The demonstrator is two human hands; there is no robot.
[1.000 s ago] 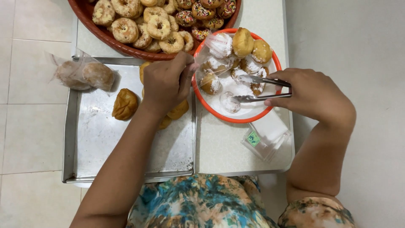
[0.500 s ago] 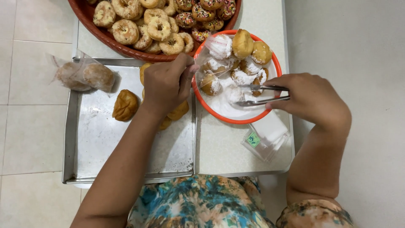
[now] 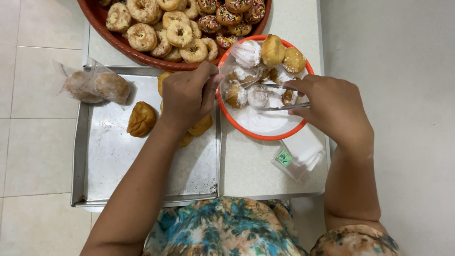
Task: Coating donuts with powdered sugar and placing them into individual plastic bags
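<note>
Right hand [image 3: 334,111] is over the right rim of the orange plate [image 3: 265,136], fingers curled around a pair of metal tongs [image 3: 277,97]; the tong arms stand a little apart, tips reaching left among the sugar-dusted pastries [image 3: 258,97] in the middle of the plate, and whether they actually grip one I cannot tell; left hand [image 3: 187,97] sits at the plate's left edge, fingers bunched together and pinching the mouth of a clear plastic bag [image 3: 237,64] that lies open over the plate; inside the bag's far end, a white-powdered piece [image 3: 246,53]; two golden buns [image 3: 282,54] rest on the plate's far side, touching each other; just beyond, a big red-brown basket [image 3: 118,42] heaped with ring doughnuts [image 3: 163,28], some plain and sugared, some with coloured sprinkles [image 3: 230,14]; under the left forearm, a metal baking tray [image 3: 118,166] with one brown fried pastry [image 3: 141,119] lying alone and a few more partly hidden by the hand; on the tray's far left corner, a knotted clear bag with two pastries [image 3: 97,86]; near the right wrist, a clear box of white napkins [image 3: 298,154] on the table [image 3: 246,170].
</note>
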